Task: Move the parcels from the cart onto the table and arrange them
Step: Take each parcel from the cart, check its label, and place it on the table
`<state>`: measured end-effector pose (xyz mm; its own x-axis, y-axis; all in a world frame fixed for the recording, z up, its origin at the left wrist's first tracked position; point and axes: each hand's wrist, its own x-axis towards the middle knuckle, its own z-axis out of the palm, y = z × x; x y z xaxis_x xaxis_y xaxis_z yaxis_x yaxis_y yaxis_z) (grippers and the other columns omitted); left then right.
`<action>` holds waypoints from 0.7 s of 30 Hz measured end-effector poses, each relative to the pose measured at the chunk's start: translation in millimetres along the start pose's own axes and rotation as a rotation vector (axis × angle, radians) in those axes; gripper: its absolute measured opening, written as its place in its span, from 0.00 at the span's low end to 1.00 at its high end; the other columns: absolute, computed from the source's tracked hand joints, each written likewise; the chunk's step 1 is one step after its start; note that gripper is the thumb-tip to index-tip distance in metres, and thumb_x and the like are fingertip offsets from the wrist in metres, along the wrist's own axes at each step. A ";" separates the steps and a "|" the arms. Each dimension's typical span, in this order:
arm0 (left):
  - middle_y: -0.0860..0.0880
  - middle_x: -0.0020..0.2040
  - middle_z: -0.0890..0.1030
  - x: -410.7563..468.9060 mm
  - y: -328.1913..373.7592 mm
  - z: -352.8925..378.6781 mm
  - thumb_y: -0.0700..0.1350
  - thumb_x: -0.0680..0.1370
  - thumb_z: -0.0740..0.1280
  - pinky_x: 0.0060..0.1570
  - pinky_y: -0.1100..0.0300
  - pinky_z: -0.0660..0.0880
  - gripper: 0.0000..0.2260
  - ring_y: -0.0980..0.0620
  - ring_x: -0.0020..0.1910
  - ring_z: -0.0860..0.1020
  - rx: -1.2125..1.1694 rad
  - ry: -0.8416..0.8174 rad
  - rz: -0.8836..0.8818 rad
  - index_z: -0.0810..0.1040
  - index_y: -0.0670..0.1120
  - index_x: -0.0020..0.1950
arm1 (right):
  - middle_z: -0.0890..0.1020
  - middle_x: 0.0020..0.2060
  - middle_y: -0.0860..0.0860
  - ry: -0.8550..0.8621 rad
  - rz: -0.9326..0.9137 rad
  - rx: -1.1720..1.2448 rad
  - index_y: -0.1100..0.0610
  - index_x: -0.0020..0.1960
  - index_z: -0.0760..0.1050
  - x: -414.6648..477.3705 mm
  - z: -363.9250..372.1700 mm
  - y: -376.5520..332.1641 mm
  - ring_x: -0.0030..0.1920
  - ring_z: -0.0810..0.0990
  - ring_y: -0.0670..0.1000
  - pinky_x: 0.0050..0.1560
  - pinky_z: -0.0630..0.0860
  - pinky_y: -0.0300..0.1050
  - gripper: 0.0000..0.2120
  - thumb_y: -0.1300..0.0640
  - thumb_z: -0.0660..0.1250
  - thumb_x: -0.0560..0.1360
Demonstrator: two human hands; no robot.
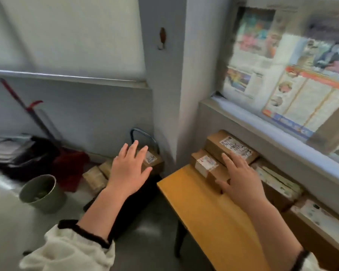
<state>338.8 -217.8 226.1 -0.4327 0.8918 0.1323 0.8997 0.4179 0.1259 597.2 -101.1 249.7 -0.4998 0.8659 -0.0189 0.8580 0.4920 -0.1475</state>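
Observation:
A yellow wooden table (209, 218) stands at the right under a window ledge. At its far end lie brown cardboard parcels with white labels: a small one (205, 163) in front and a longer one (231, 147) behind. My right hand (241, 182) rests flat on the small parcel, fingers spread and reaching the longer one. More parcels (278, 184) line the table's right side. To the left, a black cart (137, 196) with a curved handle (143, 133) holds a labelled parcel (153, 159). My left hand (128, 169) hovers open over it.
Two wooden blocks (97, 177) lie on the floor left of the cart. A grey-green bucket (40, 192) stands at lower left. Dark bags, red cloth (72, 169) and a red-handled tool (27, 114) sit against the left wall. A newspaper-covered window (294, 75) is above the ledge.

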 end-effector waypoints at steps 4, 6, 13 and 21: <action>0.48 0.77 0.54 -21.9 -91.0 -14.6 0.58 0.77 0.60 0.67 0.47 0.63 0.30 0.44 0.75 0.52 -0.017 0.026 -0.194 0.57 0.52 0.76 | 0.49 0.77 0.48 -0.039 -0.154 0.039 0.47 0.77 0.46 33.6 13.6 -82.2 0.76 0.50 0.52 0.74 0.57 0.53 0.36 0.43 0.62 0.76; 0.48 0.77 0.55 -29.6 -123.8 -14.9 0.58 0.77 0.61 0.68 0.47 0.63 0.29 0.44 0.75 0.53 -0.026 0.027 -0.279 0.58 0.52 0.76 | 0.50 0.77 0.48 -0.061 -0.214 0.030 0.48 0.77 0.47 48.8 19.7 -112.5 0.76 0.51 0.52 0.74 0.59 0.53 0.36 0.43 0.62 0.76; 0.49 0.77 0.55 -44.3 -187.4 8.7 0.59 0.77 0.60 0.69 0.47 0.63 0.29 0.45 0.75 0.54 -0.127 -0.012 -0.500 0.57 0.53 0.76 | 0.53 0.76 0.47 -0.161 -0.331 0.014 0.47 0.76 0.49 100.0 49.0 -181.6 0.75 0.56 0.52 0.71 0.63 0.52 0.36 0.43 0.63 0.75; 0.50 0.77 0.54 16.2 -240.8 46.5 0.59 0.78 0.59 0.69 0.48 0.63 0.29 0.47 0.75 0.53 -0.132 -0.133 -0.574 0.55 0.54 0.76 | 0.53 0.76 0.47 -0.283 -0.340 -0.017 0.47 0.76 0.50 191.2 94.0 -215.8 0.75 0.58 0.52 0.70 0.65 0.52 0.36 0.42 0.63 0.75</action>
<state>117.8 -295.9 152.3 -0.8284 0.5479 -0.1162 0.5064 0.8213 0.2627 305.4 -50.2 184.9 -0.7649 0.5968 -0.2422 0.6396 0.7483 -0.1762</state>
